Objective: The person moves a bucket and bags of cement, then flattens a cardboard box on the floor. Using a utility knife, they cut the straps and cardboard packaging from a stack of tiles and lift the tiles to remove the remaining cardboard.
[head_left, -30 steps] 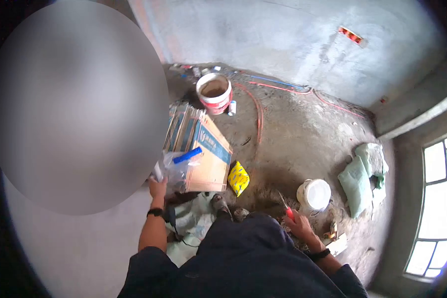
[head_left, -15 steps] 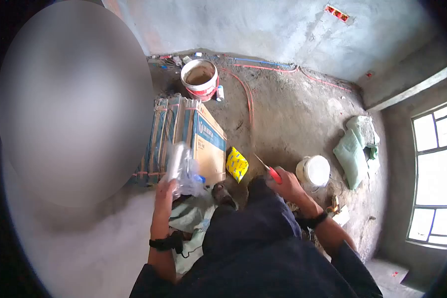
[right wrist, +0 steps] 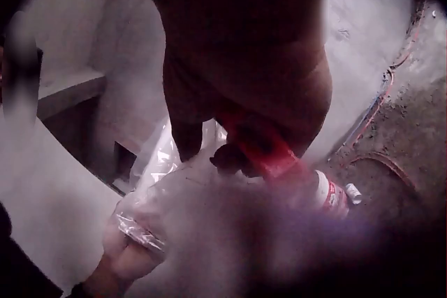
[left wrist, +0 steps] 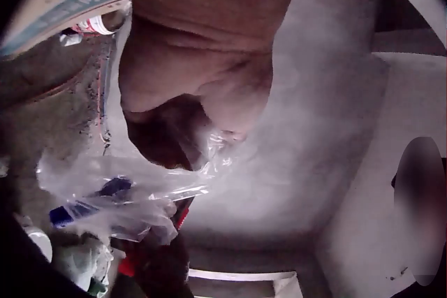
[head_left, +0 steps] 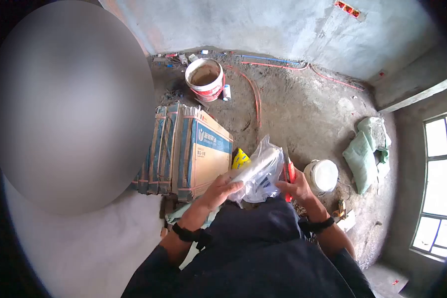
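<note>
Left hand [head_left: 216, 192]: fingers gripping clear plastic bag [head_left: 263, 181]; right hand [head_left: 299, 188]: fingers curled round red-handled tool [head_left: 291, 174], thumb at bag.

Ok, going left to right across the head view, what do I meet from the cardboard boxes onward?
Cardboard boxes → clear plastic bag → red-handled tool → white bucket → pale green sacks → window.
</note>
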The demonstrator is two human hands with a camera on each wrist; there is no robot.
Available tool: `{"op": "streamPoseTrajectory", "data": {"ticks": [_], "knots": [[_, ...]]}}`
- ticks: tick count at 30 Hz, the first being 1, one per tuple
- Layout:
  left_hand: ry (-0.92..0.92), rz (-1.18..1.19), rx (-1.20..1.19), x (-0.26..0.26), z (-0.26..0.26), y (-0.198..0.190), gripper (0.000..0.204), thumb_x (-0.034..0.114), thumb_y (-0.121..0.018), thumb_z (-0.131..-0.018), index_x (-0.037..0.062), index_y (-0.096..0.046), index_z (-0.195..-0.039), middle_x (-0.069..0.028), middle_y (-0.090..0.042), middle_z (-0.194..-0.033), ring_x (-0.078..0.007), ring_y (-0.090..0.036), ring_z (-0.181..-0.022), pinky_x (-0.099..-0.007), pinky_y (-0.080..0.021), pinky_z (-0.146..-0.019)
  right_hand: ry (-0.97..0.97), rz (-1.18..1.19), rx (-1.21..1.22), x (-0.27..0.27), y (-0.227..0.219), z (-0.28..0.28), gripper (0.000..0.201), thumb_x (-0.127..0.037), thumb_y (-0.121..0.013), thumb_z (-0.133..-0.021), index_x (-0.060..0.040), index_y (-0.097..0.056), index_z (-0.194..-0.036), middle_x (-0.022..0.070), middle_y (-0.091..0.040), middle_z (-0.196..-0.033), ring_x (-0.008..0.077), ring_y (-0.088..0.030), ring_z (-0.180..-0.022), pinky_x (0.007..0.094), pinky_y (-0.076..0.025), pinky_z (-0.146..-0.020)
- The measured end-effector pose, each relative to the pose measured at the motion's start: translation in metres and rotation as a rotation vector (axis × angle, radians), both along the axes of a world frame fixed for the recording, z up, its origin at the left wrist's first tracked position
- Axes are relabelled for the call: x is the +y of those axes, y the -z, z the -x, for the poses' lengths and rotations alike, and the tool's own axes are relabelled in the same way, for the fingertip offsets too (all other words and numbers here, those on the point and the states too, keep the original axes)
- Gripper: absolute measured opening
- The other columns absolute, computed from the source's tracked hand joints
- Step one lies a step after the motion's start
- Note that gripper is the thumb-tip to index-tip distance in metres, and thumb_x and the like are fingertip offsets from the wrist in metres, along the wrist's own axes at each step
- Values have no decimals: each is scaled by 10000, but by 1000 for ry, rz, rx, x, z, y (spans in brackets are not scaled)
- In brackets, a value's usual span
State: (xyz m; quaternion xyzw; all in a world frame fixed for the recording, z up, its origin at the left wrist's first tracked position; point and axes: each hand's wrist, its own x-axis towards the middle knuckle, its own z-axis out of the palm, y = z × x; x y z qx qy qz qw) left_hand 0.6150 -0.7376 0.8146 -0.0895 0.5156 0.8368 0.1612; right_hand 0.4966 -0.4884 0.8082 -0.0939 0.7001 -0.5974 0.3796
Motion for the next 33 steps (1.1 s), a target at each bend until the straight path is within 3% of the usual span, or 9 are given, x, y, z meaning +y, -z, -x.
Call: {"op": "streamPoseTrajectory", "data": {"ticks": [4, 9, 13, 15, 16, 22, 25, 27, 33], "knots": [[-108, -17, -103, 25, 48, 16, 544, 298, -618, -880, -16, -450, -1291, -54, -568, -1070, -131, -541, -938, -274, -437, -836, 19, -6, 15, 31, 20, 41, 331, -82, -738, -731, -19, -549, -995, -47, -500, -729, 66, -485, -656, 237, -407, -586], [89, 332, 44, 78, 131, 27, 525, 212, -608, -910, -17, -409, -1339, -49, -566, -1073, -119, -540, -929, -262, -453, -807, 295, 275, -127, 66, 48, 120, 418, -46, -698, -726, -22, -527, -1107, -36, -513, -770, 66, -505, -648, 220, -421, -574], [259, 639, 120, 116, 196, 17, 538, 201, -620, -913, -17, -393, -1349, -39, -568, -1036, -112, -543, -888, -263, -470, -757, 321, 402, -128, 108, 33, 191, 569, -31, -709, -734, 18, -460, -1243, 88, -585, -1073, 180, -582, -971, 330, -501, -834], [234, 403, 61, 129, 222, 24, 502, 186, -652, -892, -17, -457, -1307, -58, -583, -1096, -123, -560, -959, -280, -482, -818, 205, 330, -55, 143, 21, 219, 587, -1, -715, -736, 13, -460, -1264, 93, -581, -1143, 189, -567, -1042, 346, -460, -935], [167, 341, 67, 140, 236, 30, 502, 253, -639, -891, -31, -484, -1274, -82, -628, -1061, -145, -610, -942, -303, -502, -812, 135, 92, -8, 157, 13, 229, 585, -27, -733, -745, 1, -470, -1266, 73, -579, -1157, 164, -560, -1044, 328, -457, -926], [379, 570, 139, 177, 334, -3, 477, 292, -724, -815, -18, -570, -1143, -60, -612, -1008, -117, -567, -884, -268, -473, -775, 241, 147, 118, 207, 10, 241, 353, -110, -714, -822, -7, -544, -1114, -10, -565, -944, 76, -486, -869, 263, -437, -779], [431, 563, 210, 184, 367, 14, 517, 309, -727, -813, -6, -548, -1183, -73, -612, -1012, -145, -578, -893, -289, -479, -783, 405, 240, -5, 221, 16, 244, 329, -131, -715, -831, -15, -557, -1095, -24, -563, -918, 70, -499, -835, 249, -432, -740], [341, 799, 314, 198, 392, 15, 553, 326, -720, -817, 9, -520, -1223, -95, -615, -1000, -181, -587, -891, -319, -483, -792, 591, 192, -30, 244, 24, 251, 294, -133, -707, -836, -25, -568, -1071, -36, -565, -853, 66, -504, -769, 243, -431, -690], [531, 1066, 137, 134, 446, 126, 492, 280, -663, -831, 39, -524, -1237, -172, -636, -1053, -268, -628, -928, -378, -496, -816, 1184, -54, -13, 333, 99, 276, 139, -115, -681, -831, -42, -603, -920, -25, -580, -770, 60, -499, -605, 233, -413, -541]]}}
